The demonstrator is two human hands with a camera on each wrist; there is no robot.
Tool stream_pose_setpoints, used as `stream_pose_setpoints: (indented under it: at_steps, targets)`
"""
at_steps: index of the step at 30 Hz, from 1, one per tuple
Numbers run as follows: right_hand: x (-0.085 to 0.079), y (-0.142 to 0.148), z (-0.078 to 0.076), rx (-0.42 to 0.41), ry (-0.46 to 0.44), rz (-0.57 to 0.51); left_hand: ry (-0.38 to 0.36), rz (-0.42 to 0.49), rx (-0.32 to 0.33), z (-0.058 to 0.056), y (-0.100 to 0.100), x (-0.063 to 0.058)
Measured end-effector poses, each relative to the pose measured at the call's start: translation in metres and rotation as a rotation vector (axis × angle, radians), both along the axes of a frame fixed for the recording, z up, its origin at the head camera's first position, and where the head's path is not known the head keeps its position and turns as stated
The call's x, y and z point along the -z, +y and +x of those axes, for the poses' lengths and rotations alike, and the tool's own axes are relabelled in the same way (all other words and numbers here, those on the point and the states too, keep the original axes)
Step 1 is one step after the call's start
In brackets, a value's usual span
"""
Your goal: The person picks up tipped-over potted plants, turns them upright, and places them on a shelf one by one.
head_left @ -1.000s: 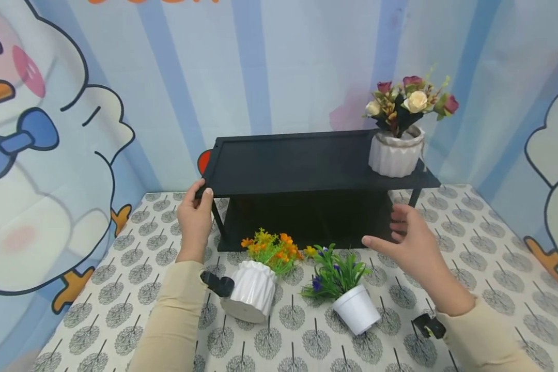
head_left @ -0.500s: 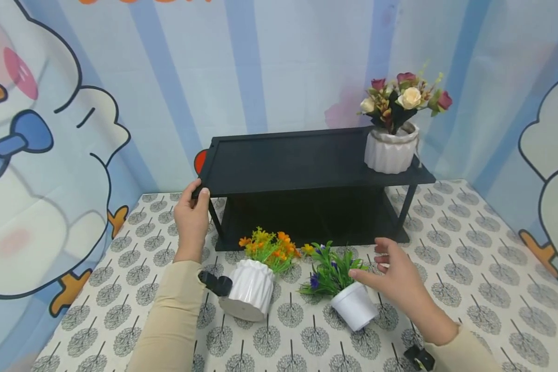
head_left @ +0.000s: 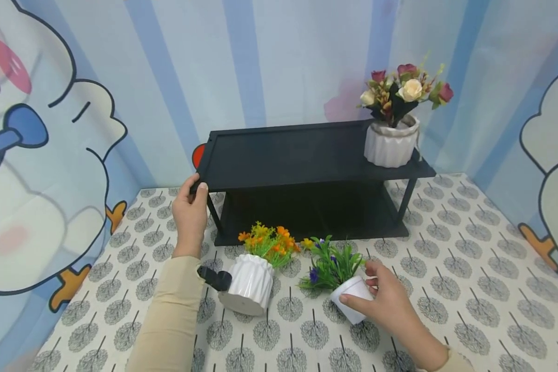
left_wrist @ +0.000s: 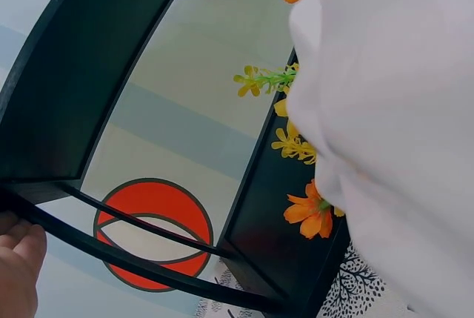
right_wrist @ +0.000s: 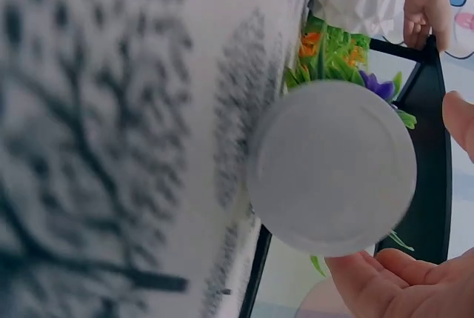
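White and smooth, the small pot (head_left: 353,290) is lying on its side on the counter (head_left: 483,258), in front of the shelf (head_left: 269,160) and a little nearer the counter's right edge than its left, with its leafy plant (head_left: 332,266) pointing away toward the counter's back edge. The right hand (head_left: 392,305) is now reaching this pot, no longer hovering by the shelf's front right corner as it was a second ago. In the right wrist view its fingers (right_wrist: 370,285) are curving beside the pot's right side, seemingly touching it, while the thumb (right_wrist: 461,121) is standing apart above it, so this hand is staying partly spread rather than pinching. For the work, that is shifting the right hand's effort onto the pot; judging by the gap, a firm hold is not yet forming, and the pot is resting roughly where it was. The left hand (head_left: 189,212) is keeping its place, pinching the shelf's front left corner between thumb and fingers. Nearer the counter's left edge, the ribbed pot (head_left: 251,284) is lying with its orange flowers (head_left: 279,240) facing the shelf, and no hand is holding it. The rose pot (head_left: 390,147) is standing upright on the shelf's right end.
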State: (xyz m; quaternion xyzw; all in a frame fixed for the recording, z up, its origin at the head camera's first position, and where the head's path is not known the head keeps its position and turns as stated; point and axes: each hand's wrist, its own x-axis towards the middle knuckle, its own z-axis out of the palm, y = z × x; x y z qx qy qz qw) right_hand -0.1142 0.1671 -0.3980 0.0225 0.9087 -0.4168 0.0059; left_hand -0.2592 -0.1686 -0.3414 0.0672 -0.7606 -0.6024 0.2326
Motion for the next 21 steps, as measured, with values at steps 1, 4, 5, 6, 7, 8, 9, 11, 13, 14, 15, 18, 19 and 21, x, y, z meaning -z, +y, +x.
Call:
stream_pose_setpoints:
  at_steps: [1, 4, 5, 6, 7, 8, 9, 11, 13, 14, 15, 18, 19, 21]
  targets:
    - [0.0013, -0.0007, 0.0007, 0.000, 0.009, 0.005, 0.002, -0.001, 0.001, 0.0000, -0.0003, -0.0001]
    - [0.0037, -0.0021, 0.0021, 0.004, 0.022, 0.008, 0.004, -0.002, 0.005, 0.0002, -0.0009, -0.0003]
    - [0.0041, -0.0023, 0.0023, 0.006, 0.024, 0.011, 0.004, -0.005, 0.004, 0.0004, -0.0009, -0.0002]
    - [0.0045, -0.0025, 0.0025, 0.007, 0.025, 0.014, 0.004, -0.008, 0.002, 0.0005, -0.0009, -0.0002]
    - [0.0047, -0.0026, 0.0019, 0.009, 0.024, 0.020, 0.007, -0.010, 0.000, 0.0005, -0.0007, -0.0005]
    - [0.0049, -0.0027, 0.0016, 0.010, 0.024, 0.028, 0.008, -0.010, -0.001, 0.0004, -0.0005, -0.0007]
    - [0.0052, -0.0029, 0.0013, 0.010, 0.025, 0.037, 0.012, -0.012, -0.003, 0.0004, -0.0003, -0.0009]
    - [0.0062, -0.0032, 0.0007, 0.012, 0.020, 0.053, 0.015, -0.015, -0.005, 0.0001, 0.0000, -0.0013]
    - [0.0074, -0.0035, 0.0005, 0.011, 0.014, 0.067, 0.017, -0.016, -0.005, 0.0000, 0.0003, -0.0013]
    - [0.0079, -0.0036, 0.0003, 0.007, 0.013, 0.069, 0.016, -0.016, -0.006, -0.0001, 0.0002, -0.0012]
    - [0.0083, -0.0039, 0.0001, 0.004, 0.012, 0.072, 0.017, -0.017, -0.007, -0.0003, 0.0001, -0.0011]
    - [0.0093, -0.0046, -0.0004, -0.002, 0.008, 0.076, 0.018, -0.017, -0.010, -0.0010, -0.0005, 0.0000]
    - [0.0094, -0.0048, -0.0008, -0.003, 0.003, 0.074, 0.017, -0.019, -0.012, -0.0012, -0.0006, 0.0005]
    - [0.0095, -0.0051, -0.0012, 0.000, -0.011, 0.074, 0.019, -0.019, -0.014, -0.0016, -0.0007, 0.0012]
